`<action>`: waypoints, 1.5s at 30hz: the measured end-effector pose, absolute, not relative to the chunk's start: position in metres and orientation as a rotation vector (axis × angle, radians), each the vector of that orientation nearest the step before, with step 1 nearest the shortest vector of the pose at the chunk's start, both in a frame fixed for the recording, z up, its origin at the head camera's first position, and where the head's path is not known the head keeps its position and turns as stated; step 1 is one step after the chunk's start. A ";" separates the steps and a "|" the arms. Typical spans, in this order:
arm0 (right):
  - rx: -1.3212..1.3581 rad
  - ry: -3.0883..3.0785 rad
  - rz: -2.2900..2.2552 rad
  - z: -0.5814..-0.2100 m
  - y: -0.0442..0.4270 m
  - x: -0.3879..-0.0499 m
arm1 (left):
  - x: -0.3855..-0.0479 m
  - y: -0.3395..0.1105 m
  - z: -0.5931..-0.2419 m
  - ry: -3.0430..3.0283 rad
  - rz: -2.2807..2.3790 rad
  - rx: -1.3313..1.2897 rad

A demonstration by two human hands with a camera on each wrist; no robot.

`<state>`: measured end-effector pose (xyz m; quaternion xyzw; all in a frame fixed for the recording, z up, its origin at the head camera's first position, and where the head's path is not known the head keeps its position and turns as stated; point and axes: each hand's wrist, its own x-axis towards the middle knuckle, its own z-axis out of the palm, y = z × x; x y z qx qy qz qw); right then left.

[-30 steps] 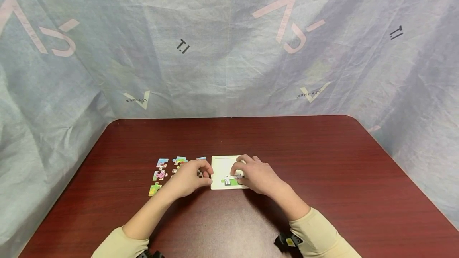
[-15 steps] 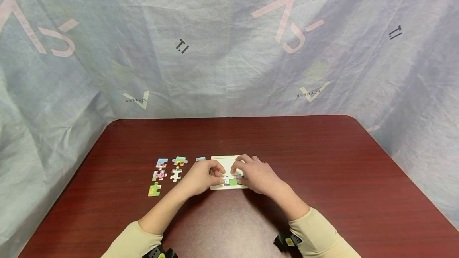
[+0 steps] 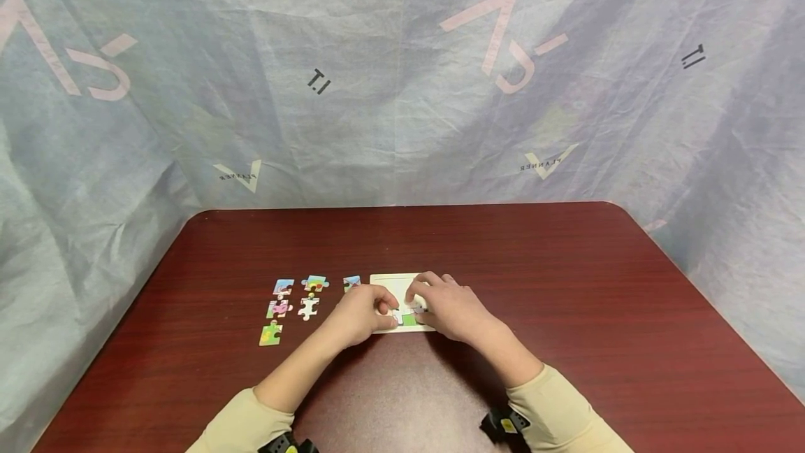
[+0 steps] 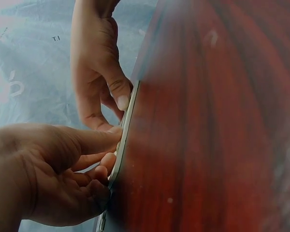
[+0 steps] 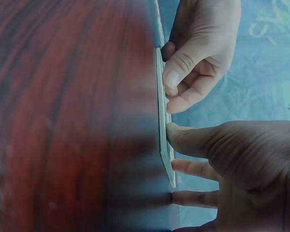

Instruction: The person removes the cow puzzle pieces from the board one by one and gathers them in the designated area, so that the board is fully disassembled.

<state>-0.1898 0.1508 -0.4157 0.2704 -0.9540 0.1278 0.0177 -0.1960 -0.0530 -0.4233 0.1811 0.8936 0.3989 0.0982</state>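
A pale puzzle tray [image 3: 401, 276] lies flat on the table with a few joined pieces, including a green puzzle piece [image 3: 409, 319], along its near side. My left hand [image 3: 361, 314] is over the tray's left part, thumb and index finger bent down close to the pieces. Whether a piece sits between those fingers is hidden. From the right, my right hand [image 3: 454, 307] touches the tray with spread fingertips and covers its right part. Low along the tray's edge, the left wrist view shows the left hand [image 4: 63, 169] near the right hand [image 4: 94, 58], fingertips apart.
Loose puzzle pieces lie left of the tray, among them a white piece [image 3: 309, 307], a pink piece [image 3: 279, 307] and a yellow-green piece [image 3: 270, 333]. Another piece [image 3: 352, 282] is partly behind the left hand. A grey cloth [image 3: 402, 89] hangs behind the brown table [image 3: 503, 243].
My left hand has moved right, from the tray's left edge to over its left part, uncovering loose pieces behind it. The right hand has stayed almost still.
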 end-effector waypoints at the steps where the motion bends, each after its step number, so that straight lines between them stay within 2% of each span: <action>1: 0.841 -2.964 0.398 -0.416 0.151 -0.190 | -0.196 -0.053 -0.424 2.647 1.175 0.533; 32: 0.850 -2.962 0.378 -0.418 0.152 -0.191 | -0.184 -0.044 -0.424 2.862 0.985 0.530; 45: 0.858 -2.965 0.362 -0.417 0.151 -0.191 | -0.185 -0.044 -0.426 2.847 1.095 0.523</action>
